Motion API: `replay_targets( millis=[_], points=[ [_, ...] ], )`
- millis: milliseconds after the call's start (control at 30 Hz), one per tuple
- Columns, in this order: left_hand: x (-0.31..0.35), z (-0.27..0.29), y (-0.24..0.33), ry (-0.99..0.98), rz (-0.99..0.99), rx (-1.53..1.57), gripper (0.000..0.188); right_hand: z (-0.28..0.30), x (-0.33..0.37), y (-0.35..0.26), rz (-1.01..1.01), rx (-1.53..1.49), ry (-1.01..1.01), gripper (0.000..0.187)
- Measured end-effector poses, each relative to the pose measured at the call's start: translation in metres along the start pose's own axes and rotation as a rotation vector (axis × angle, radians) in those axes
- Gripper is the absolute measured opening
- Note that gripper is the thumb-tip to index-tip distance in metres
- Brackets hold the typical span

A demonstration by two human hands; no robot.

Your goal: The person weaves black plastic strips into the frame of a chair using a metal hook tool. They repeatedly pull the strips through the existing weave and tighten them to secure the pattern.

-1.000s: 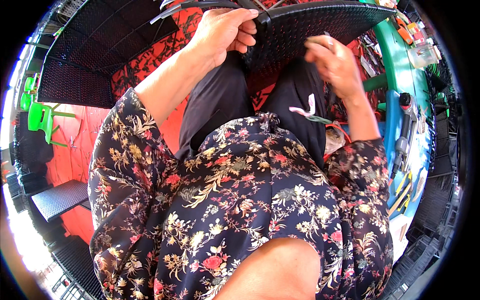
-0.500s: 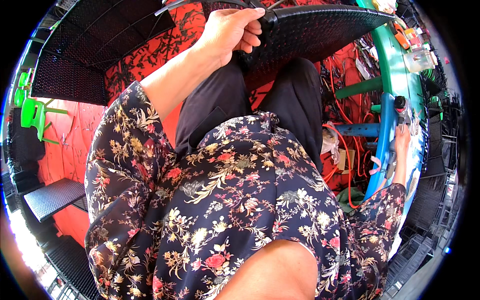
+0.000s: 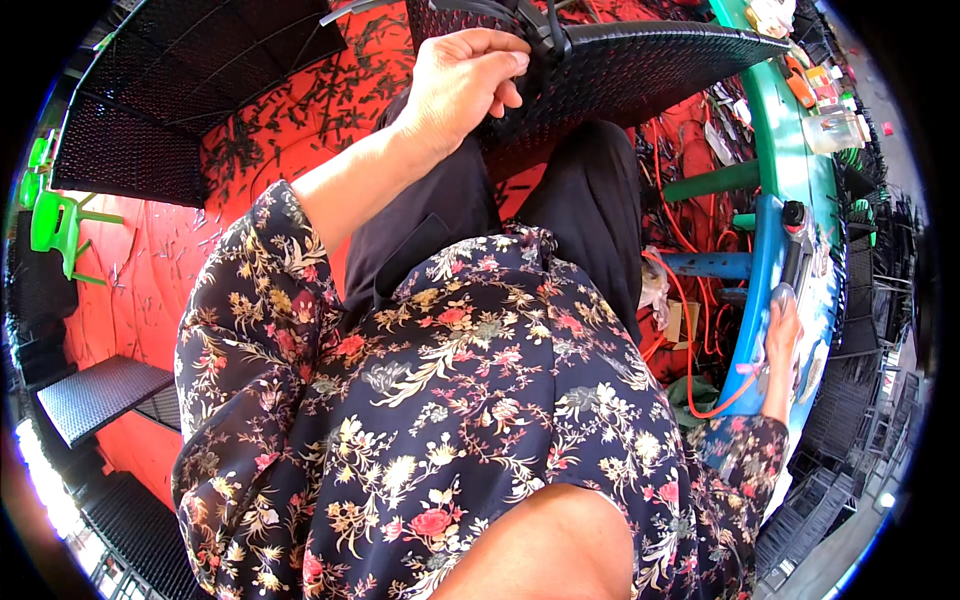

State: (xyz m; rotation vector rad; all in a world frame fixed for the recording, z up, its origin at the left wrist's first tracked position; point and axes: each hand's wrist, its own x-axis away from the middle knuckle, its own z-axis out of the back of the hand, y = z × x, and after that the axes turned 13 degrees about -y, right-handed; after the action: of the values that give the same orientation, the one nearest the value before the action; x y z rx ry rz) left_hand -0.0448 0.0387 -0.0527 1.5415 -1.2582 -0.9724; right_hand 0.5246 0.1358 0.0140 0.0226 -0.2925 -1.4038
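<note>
At the corner of a black woven wicker piece (image 3: pixel 650 65), which stands over my knees, my left hand (image 3: pixel 460 90) is closed, with thumb and forefinger pinched together. What lies between them I cannot make out. A dark grey strip (image 3: pixel 362 8) runs out above this hand, and a black strand (image 3: pixel 556 25) loops beside the corner. Off to the right, my right hand (image 3: pixel 782 325) is over a blue bench (image 3: pixel 765 265). Its fingertips are at the near end of a black and silver hand tool (image 3: pixel 793 240); whether they grip it is too small to tell.
Black wicker panels (image 3: pixel 140 90) stand at the left, near a bright green stool (image 3: pixel 55 230). Black offcuts (image 3: pixel 245 150) litter the red floor covering (image 3: pixel 150 290). An orange hose (image 3: pixel 690 375) trails below the bench. A clear jar (image 3: pixel 835 132) sits on the green bench (image 3: pixel 785 110).
My right hand has drawn back toward me, so more of the tool's handle shows. My left fingers have moved down slightly from the top of the corner to beside it.
</note>
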Motion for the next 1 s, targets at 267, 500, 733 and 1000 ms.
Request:
replay_targets(
  millis=[267,500,733,1000],
  points=[
    [0.009,-0.016,-0.009,0.066,-0.283,-0.311,0.022,-0.019,0.058,0.036,-0.088,0.175,0.176,0.026],
    [0.014,-0.026,-0.017,0.041,-0.412,-0.413,0.031,-0.005,0.055,0.060,-0.295,0.135,0.046,0.044],
    [0.019,-0.034,0.003,-0.049,-0.204,0.003,0.031,0.049,-0.004,-0.036,0.050,-0.478,0.136,0.044],
    [0.017,-0.037,0.004,-0.132,-0.150,0.255,0.023,0.144,-0.024,-0.344,0.997,-1.176,-0.075,0.029]
  ],
)
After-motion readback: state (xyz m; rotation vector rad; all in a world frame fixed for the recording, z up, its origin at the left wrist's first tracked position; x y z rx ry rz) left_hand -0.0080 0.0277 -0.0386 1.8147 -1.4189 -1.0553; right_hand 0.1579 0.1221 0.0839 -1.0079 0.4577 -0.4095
